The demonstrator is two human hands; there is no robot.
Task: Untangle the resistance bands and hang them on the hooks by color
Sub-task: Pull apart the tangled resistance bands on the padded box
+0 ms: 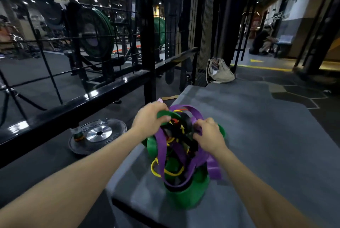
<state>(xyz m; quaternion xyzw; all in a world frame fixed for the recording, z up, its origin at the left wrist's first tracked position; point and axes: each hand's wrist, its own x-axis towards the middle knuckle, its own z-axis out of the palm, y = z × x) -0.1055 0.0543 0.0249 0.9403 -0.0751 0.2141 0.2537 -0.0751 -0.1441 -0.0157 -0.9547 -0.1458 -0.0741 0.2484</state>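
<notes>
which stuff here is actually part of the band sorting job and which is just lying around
Job: tangle of resistance bands, held by left hand and right hand.
Lying about: weight plate, beige bag, grey mat beneath the bands.

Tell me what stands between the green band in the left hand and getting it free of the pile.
The left hand grips a green band at the top of the tangle. Purple bands, black bands and thin yellow bands loop over and through it. The right hand pinches a purple one. No hooks are identifiable.
</notes>
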